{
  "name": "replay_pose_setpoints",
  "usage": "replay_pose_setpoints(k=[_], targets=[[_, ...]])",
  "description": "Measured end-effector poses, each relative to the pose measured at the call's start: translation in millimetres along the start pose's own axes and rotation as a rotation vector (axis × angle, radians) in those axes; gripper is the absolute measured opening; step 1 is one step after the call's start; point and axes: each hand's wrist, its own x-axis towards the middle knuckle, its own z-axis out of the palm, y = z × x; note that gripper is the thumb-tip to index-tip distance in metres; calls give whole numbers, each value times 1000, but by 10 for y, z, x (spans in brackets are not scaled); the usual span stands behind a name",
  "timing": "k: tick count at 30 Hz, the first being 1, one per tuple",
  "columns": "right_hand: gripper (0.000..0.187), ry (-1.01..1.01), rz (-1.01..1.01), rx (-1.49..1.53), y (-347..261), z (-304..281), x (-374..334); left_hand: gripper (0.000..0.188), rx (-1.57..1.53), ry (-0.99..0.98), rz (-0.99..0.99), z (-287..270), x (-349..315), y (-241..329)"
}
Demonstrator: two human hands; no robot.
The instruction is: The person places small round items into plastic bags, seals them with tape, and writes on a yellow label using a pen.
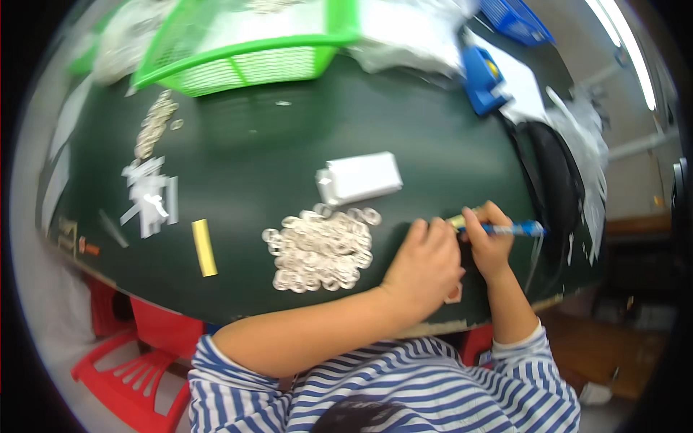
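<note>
My left hand (426, 268) rests low over the table right of centre, fingers bent and close together; what lies under them is hidden. Close beside it, my right hand (492, 242) is closed with thumb and fingers curled. A blue pen (525, 229) sticks out to the right from between its fingers. A small piece of yellow strip (456, 221) shows at the fingertips between both hands. Below my left hand lies a small pinkish-brown piece (454, 293), partly covered. Left of that hand is a heap of pale, ring-like pieces (321, 252).
Behind the heap lies a white box-like block (364, 177). To the left are a yellow strip (204, 247), white strips (150, 198) and more pale rings (154, 126). A green basket (253, 68), a blue tape dispenser (482, 78) and a black pouch (552, 173) surround the work area.
</note>
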Motion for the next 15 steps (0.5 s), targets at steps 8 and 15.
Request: replay_pose_setpoints(k=[8, 15], targets=[[33, -3, -93, 25, 30, 0, 12, 58, -28, -2, 21, -77, 29, 3], [32, 1, -87, 11, 17, 13, -5, 57, -27, 8, 25, -68, 20, 3]])
